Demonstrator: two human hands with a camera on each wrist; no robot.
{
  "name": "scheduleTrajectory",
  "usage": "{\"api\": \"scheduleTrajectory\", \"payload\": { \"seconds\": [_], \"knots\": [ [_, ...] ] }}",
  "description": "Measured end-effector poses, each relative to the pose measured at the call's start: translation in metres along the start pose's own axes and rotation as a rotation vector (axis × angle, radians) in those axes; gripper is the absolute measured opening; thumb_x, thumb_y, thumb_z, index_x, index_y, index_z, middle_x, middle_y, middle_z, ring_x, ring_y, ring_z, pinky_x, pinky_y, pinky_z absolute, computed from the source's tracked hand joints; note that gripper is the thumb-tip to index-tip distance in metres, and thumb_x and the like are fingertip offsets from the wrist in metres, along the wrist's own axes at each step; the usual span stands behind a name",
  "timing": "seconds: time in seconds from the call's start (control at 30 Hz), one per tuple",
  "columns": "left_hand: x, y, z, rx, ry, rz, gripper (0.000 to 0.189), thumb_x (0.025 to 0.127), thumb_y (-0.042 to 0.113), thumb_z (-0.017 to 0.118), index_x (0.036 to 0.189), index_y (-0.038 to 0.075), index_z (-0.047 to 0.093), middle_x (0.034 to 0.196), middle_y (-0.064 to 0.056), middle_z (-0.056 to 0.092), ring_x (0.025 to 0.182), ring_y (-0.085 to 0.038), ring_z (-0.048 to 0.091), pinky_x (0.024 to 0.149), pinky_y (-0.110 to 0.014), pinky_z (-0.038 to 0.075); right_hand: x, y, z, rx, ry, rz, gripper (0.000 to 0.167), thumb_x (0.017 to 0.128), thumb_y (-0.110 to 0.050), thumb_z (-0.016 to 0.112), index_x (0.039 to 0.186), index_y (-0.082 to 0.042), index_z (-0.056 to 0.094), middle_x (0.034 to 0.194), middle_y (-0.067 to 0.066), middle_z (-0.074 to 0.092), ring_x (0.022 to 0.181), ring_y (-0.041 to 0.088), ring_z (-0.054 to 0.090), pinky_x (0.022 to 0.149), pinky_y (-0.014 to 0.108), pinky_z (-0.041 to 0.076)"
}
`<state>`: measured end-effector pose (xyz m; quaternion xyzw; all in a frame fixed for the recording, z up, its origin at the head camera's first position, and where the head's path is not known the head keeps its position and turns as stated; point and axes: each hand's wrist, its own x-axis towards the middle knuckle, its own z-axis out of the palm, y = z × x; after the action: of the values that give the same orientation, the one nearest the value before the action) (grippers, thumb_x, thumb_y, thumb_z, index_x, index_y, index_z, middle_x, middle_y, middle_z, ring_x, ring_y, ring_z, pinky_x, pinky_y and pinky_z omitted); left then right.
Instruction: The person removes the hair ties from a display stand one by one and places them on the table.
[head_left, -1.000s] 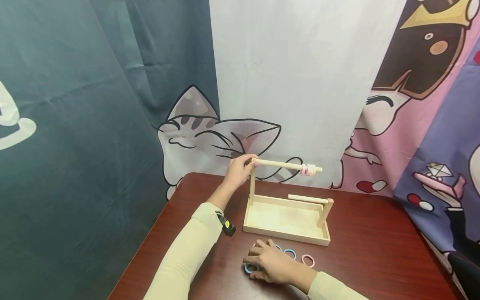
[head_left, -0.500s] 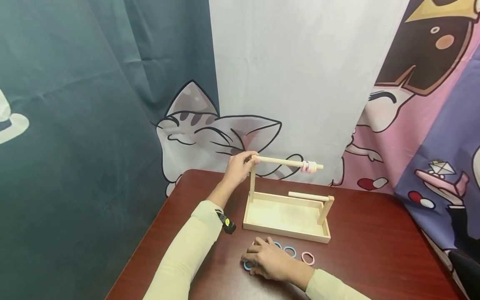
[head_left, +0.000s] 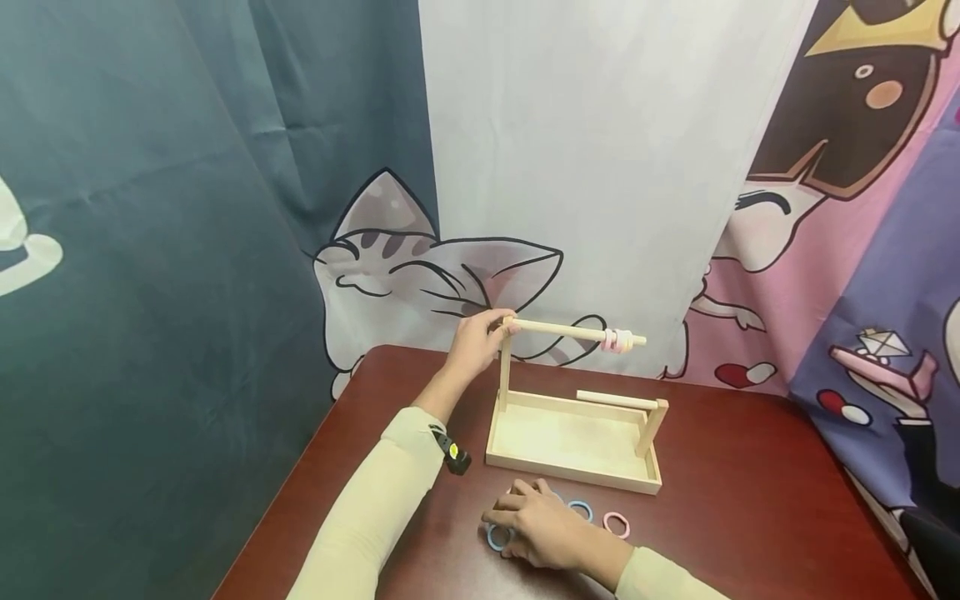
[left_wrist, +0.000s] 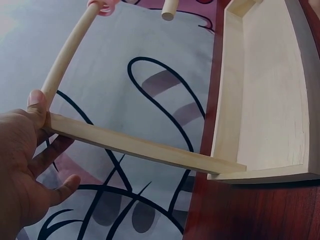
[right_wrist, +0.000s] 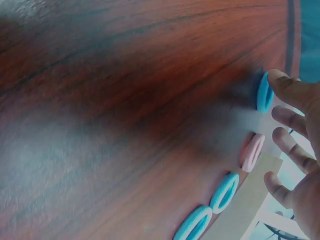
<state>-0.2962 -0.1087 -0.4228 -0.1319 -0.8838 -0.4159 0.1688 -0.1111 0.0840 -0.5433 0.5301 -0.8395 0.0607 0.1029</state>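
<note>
My left hand (head_left: 476,340) grips the top corner of a pale wooden stand, where its tall post (left_wrist: 130,142) meets the upper rod (head_left: 558,328). In the left wrist view the thumb lies against the rod and the other fingers spread beside the post. Pink, white and yellow rings (head_left: 617,340) hang near the rod's free end. My right hand (head_left: 543,521) is down on the table in front of the stand, a blue ring (right_wrist: 265,92) between its thumb and index finger. In the right wrist view its other fingers stay apart, above the other rings.
The stand's shallow tray (head_left: 573,478) sits on the dark red table (head_left: 735,467). A shorter post carries a lower rod (head_left: 615,399) on the right. More rings lie in front of the tray: a pink ring (head_left: 617,524), another pink ring (right_wrist: 253,152) and blue rings (right_wrist: 225,192). Printed curtains (head_left: 600,167) hang behind.
Both hands keep nearly the same places, the left at the stand's corner and the right at the blue ring. The head view has shifted slightly up and back.
</note>
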Motion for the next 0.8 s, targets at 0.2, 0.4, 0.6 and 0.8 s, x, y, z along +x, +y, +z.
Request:
{"api": "scheduleTrajectory", "payload": {
  "seconds": [0.2,0.4,0.6,0.8],
  "knots": [
    [0.001,0.0,-0.001,-0.012,0.01,0.009,0.037,0.099,0.046,0.076,0.128,0.025,0.081,0.1,-0.003,0.081,0.077,-0.015,0.065,0.065,-0.027,0.062,-0.005,0.012,-0.016,-0.013,0.068,0.013,0.049,0.089,-0.039,0.093,0.133,-0.022,0.078,0.121,-0.011,0.076,0.112,0.015,0.064,0.087,0.042,0.056],
    [0.002,-0.001,-0.001,-0.006,0.006,-0.007,0.037,0.099,0.047,0.076,0.129,0.026,0.081,0.103,-0.002,0.082,0.079,-0.016,0.067,0.066,-0.027,0.061,-0.02,0.034,-0.037,-0.041,0.111,0.101,0.049,0.087,-0.036,0.095,0.132,-0.023,0.078,0.117,-0.012,0.075,0.107,0.013,0.063,0.087,0.048,0.055],
    [-0.001,0.0,0.001,0.011,0.011,0.018,0.04,0.099,0.049,0.076,0.13,0.024,0.081,0.105,-0.001,0.083,0.085,-0.017,0.065,0.076,-0.032,0.058,-0.041,0.06,-0.06,-0.139,0.232,0.179,0.047,0.083,-0.035,0.096,0.124,-0.021,0.08,0.11,-0.009,0.076,0.103,0.014,0.063,0.088,0.048,0.053],
    [-0.006,0.0,0.0,0.016,0.007,0.016,0.038,0.098,0.048,0.076,0.128,0.025,0.081,0.101,-0.001,0.081,0.079,-0.016,0.061,0.071,-0.031,0.054,-0.061,0.091,-0.089,-0.165,0.358,0.234,0.04,0.09,-0.041,0.09,0.121,-0.017,0.082,0.111,-0.003,0.078,0.103,0.021,0.065,0.083,0.047,0.051]
  ]
}}
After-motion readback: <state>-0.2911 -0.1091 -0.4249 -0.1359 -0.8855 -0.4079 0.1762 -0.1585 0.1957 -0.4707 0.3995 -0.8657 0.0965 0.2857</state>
